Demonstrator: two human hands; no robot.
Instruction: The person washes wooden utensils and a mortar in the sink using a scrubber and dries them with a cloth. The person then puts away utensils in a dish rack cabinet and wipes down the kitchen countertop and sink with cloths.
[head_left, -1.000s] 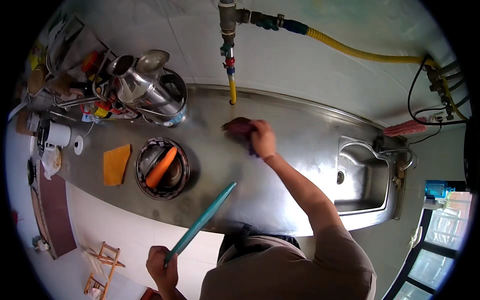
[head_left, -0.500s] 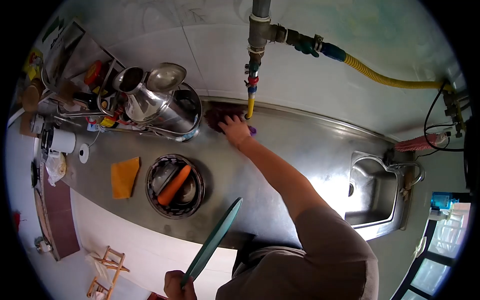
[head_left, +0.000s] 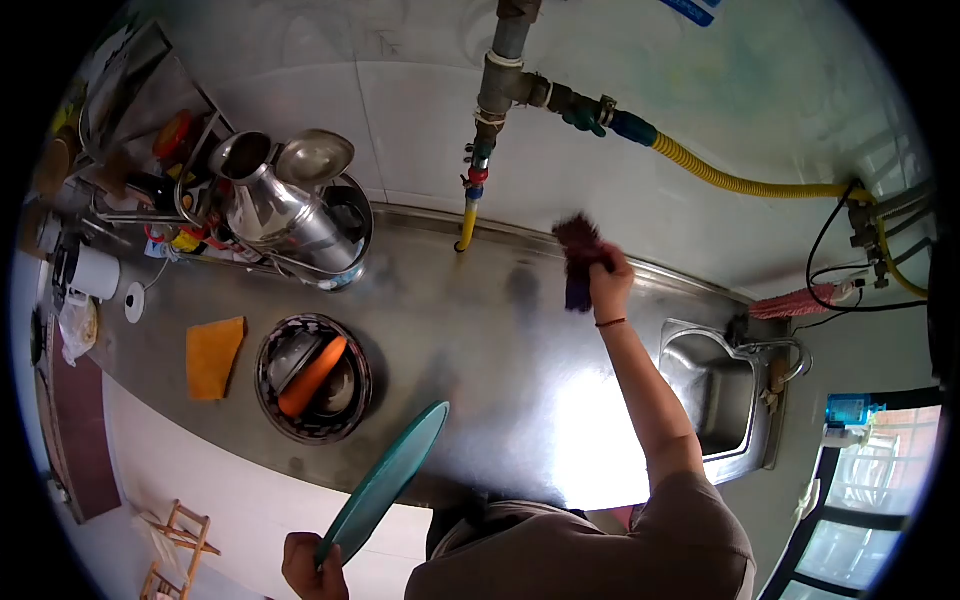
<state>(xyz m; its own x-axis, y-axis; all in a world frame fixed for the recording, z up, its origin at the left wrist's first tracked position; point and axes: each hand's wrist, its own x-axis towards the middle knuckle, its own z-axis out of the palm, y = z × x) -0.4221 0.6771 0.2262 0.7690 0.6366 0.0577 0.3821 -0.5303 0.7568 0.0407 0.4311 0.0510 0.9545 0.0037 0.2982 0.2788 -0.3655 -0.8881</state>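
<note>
My right hand (head_left: 611, 284) is closed on a dark reddish-purple cloth (head_left: 579, 255), lifted above the counter near the back wall. A thin teal-green board (head_left: 388, 482), seen almost edge-on, is gripped at its lower end by my left hand (head_left: 314, 568) in front of the counter. I cannot tell whether it is a cutting board or a tray. On the steel counter (head_left: 500, 350), left of the board's upper end, stands a patterned basin (head_left: 364, 400) holding a carrot (head_left: 313, 377) and metal bowls. An orange cloth (head_left: 214, 358) lies flat beside the basin.
A steel sink (head_left: 712, 390) with a tap (head_left: 800, 357) is at the right. A metal jug (head_left: 285, 222) and a crowded rack stand at the back left. The yellow pipe (head_left: 466, 225) comes down to the counter's back edge.
My right hand has lifted the dark cloth off the counter and carried it to the right. The board in my left hand has turned to show more of its face. The view has shifted slightly.
</note>
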